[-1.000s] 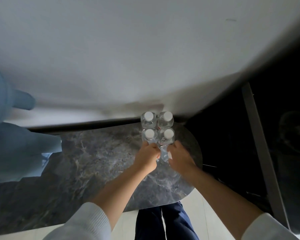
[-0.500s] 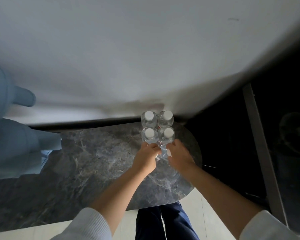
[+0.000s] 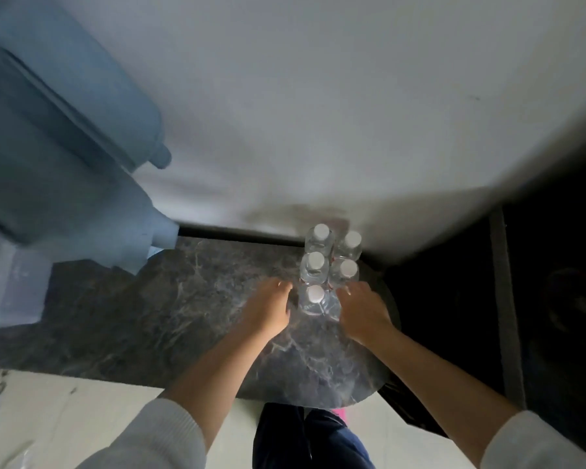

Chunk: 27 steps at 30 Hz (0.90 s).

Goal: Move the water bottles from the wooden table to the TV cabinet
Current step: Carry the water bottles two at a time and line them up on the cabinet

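- Left hand [image 3: 268, 308]: I see it just left of the nearest bottle, palm down over the dark marble cabinet top [image 3: 170, 306], fingers loosely extended and gripping nothing. I cannot tell whether the fingertips touch the bottle.
- Right hand [image 3: 361, 308]: I see it just right of the same bottle, fingers relaxed and slightly spread. I cannot tell whether it touches the clear plastic beside it; no closed grip is visible.
- Nearest bottle [image 3: 315, 299]: clear, white cap, upright on the cabinet top, between the two hands.
- Bottle group [image 3: 332, 255]: four more clear, white-capped bottles stand upright directly behind the nearest one, in two pairs, packed close together. The rear pair stands at the cabinet's back edge, against the white wall [image 3: 318, 96].
- Cabinet top: its rounded end lies to my right, beside a dark area [image 3: 538, 299].
- Large blue water jugs [image 3: 65, 147]: lying at far left, necks pointing toward the cabinet, well apart from the small bottles.
- Below the cabinet edge: pale floor [image 3: 82, 407] and dark trousers [image 3: 305, 438].
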Available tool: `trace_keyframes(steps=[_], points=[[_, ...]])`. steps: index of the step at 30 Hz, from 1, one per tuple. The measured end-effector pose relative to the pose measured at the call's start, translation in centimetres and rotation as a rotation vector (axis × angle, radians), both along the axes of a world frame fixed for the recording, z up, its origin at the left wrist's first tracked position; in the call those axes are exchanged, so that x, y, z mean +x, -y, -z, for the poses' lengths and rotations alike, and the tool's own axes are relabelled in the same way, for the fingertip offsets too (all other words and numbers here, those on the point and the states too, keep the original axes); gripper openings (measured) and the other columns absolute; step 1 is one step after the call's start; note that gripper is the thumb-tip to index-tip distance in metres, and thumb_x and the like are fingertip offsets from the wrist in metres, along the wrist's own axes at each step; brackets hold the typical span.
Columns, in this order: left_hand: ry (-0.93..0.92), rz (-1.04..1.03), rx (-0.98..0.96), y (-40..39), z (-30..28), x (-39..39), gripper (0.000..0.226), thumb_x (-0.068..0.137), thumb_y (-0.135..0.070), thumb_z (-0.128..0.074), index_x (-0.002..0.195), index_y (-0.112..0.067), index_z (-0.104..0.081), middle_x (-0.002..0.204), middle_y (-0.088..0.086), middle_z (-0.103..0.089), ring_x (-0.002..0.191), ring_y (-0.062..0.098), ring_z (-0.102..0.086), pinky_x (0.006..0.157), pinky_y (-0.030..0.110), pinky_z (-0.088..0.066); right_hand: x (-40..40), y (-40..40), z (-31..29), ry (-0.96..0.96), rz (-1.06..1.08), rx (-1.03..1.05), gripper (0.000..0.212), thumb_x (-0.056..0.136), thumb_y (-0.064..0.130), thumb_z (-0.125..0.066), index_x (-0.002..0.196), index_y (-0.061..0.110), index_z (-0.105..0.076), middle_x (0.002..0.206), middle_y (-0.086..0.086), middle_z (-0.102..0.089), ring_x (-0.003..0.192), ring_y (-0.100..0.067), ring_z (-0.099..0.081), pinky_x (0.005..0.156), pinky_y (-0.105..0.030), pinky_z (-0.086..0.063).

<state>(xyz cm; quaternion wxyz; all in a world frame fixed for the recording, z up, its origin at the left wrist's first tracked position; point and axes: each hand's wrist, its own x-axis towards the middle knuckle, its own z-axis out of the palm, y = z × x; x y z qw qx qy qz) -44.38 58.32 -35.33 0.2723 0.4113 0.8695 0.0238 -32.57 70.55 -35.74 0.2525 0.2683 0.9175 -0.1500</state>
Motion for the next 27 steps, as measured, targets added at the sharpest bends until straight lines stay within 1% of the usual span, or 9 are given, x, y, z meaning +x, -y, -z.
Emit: trace_keyframes(steps=[3, 5, 9, 11, 14, 17, 21, 23, 27], points=[[-0.128, -0.094, -0.045, 3.4, -2.6, -0.1, 0.035, 0.096, -0.015, -0.046, 0.129, -0.009, -0.051, 0.134, 0.005, -0.051, 0.127, 0.02, -0.045, 0.099, 0.028, -0.046, -1.4, 0.5, -2.5, -0.002, -0.2, 0.132, 0.037, 0.09, 0.014, -0.05, 0.127, 0.011, -0.049, 0.134, -0.011, -0.047, 0.125, -0.027, -0.044, 0.099, -0.037, -0.043], [-0.17, -0.147, -0.054, 5.0, -4.0, -0.6, 0.034, 0.096, -0.018, -0.045, 0.128, -0.01, -0.051, 0.132, 0.006, -0.051, 0.127, 0.02, -0.045, 0.099, 0.029, -0.047, -2.7, 0.2, -3.9, -0.006, -0.276, 0.184, 0.036, 0.09, 0.014, -0.048, 0.125, 0.008, -0.051, 0.13, -0.013, -0.049, 0.123, -0.029, -0.045, 0.097, -0.038, -0.043], [-0.295, -0.389, -0.08, 12.3, -8.2, -0.5, 0.033, 0.097, -0.02, -0.042, 0.126, -0.011, -0.052, 0.131, 0.006, -0.05, 0.126, 0.021, -0.044, 0.099, 0.03, -0.045, -7.0, 4.2, -8.7, -0.173, -0.474, 0.238, 0.03, 0.088, 0.006, -0.045, 0.116, 0.004, -0.055, 0.121, -0.014, -0.053, 0.116, -0.031, -0.049, 0.088, -0.038, -0.045], [-0.322, -0.514, -0.08, 16.2, -9.8, -0.4, 0.033, 0.097, -0.02, -0.04, 0.126, -0.01, -0.052, 0.133, 0.007, -0.049, 0.128, 0.021, -0.042, 0.101, 0.03, -0.042, -9.1, 7.2, -10.8, -0.251, -0.56, 0.234, 0.031, 0.089, 0.007, -0.044, 0.117, 0.004, -0.055, 0.121, -0.014, -0.054, 0.115, -0.032, -0.05, 0.089, -0.038, -0.045], [-0.356, -0.694, -0.085, 22.1, -12.4, 0.3, 0.032, 0.097, -0.02, -0.041, 0.124, -0.009, -0.055, 0.133, 0.008, -0.05, 0.128, 0.024, -0.043, 0.102, 0.033, -0.042, -11.9, 12.7, -13.4, -0.368, -0.695, 0.232, 0.032, 0.093, 0.014, -0.043, 0.121, 0.006, -0.055, 0.121, -0.014, -0.055, 0.114, -0.032, -0.052, 0.091, -0.039, -0.045], [-0.414, -0.894, -0.09, 29.2, -15.1, 1.6, 0.03, 0.095, -0.016, -0.046, 0.124, -0.01, -0.055, 0.13, 0.009, -0.054, 0.124, 0.026, -0.047, 0.098, 0.035, -0.045, -14.0, 20.2, -15.8, -0.451, -0.865, 0.193, 0.03, 0.093, 0.012, -0.042, 0.121, 0.006, -0.055, 0.121, -0.015, -0.055, 0.113, -0.031, -0.052, 0.093, -0.039, -0.044], [-0.488, -1.045, -0.185, 38.2, -17.8, 3.4, 0.033, 0.094, -0.013, -0.042, 0.124, -0.007, -0.055, 0.127, 0.011, -0.052, 0.123, 0.028, -0.045, 0.095, 0.038, -0.044, -15.5, 30.5, -18.5, -0.576, -1.017, 0.146, 0.029, 0.095, 0.016, -0.041, 0.119, 0.006, -0.055, 0.121, -0.013, -0.058, 0.113, -0.03, -0.055, 0.093, -0.038, -0.047], [-0.502, -1.123, -0.219, 42.7, -19.0, 4.3, 0.033, 0.094, -0.016, -0.042, 0.122, -0.008, -0.055, 0.127, 0.01, -0.052, 0.123, 0.028, -0.044, 0.094, 0.038, -0.045, -15.9, 35.6, -19.7, -0.633, -1.081, 0.127, 0.031, 0.096, 0.018, -0.04, 0.12, 0.006, -0.054, 0.123, -0.013, -0.056, 0.112, -0.03, -0.056, 0.091, -0.037, -0.048], [-0.53, -1.301, -0.231, 52.6, -21.7, 6.8, 0.036, 0.095, -0.021, -0.042, 0.128, -0.011, -0.052, 0.129, 0.01, -0.051, 0.124, 0.027, -0.044, 0.096, 0.038, -0.044, -16.3, 47.0, -22.0, -0.692, -1.147, 0.047, 0.036, 0.097, 0.026, -0.041, 0.124, 0.007, -0.053, 0.128, -0.014, -0.055, 0.116, -0.03, -0.055, 0.096, -0.038, -0.046]])
